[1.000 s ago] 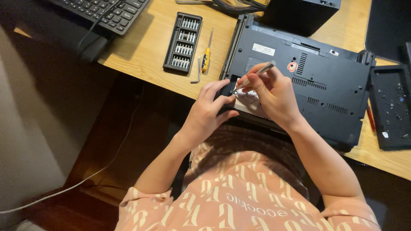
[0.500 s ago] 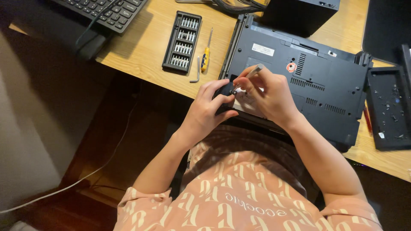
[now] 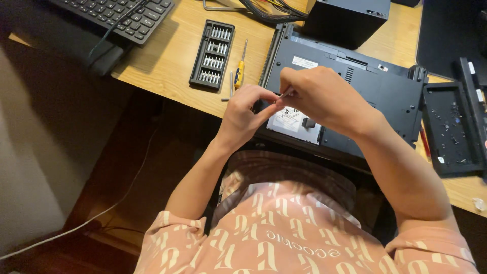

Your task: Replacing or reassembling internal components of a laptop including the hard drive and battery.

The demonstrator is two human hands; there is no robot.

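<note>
Slim metal screwdriver shaft (image 3: 285, 94) pinched between the fingertips of both hands, above the near left part of an upturned dark laptop (image 3: 375, 96). Right hand (image 3: 324, 96) curled closed over the upper end of the tool, knuckles toward the camera; left hand (image 3: 246, 114) closed too, thumb and forefinger meeting at the lower end. Only a short bright length of the shaft visible between the two — tip hidden. Pale rectangular label (image 3: 289, 122) on the laptop underside just below the hands, partly covered by them.

Laptop flat on a wooden desk (image 3: 172, 56), near edge close to the desk edge. Left of the hands: open black bit case (image 3: 213, 55) with rows of silver bits, and beside it a small yellow-handled screwdriver (image 3: 239, 73) plus a loose thin bit (image 3: 231, 83) on the wood. Far left: black keyboard (image 3: 116, 15) with a cable across it. Behind the laptop: a black box (image 3: 347, 20) and a bundle of cables (image 3: 269, 10). Right of the laptop: removed black cover panel (image 3: 451, 129) lying inner side up — small screws scattered in it. Foreground: pink patterned shirt (image 3: 284, 233), both forearms bare.
</note>
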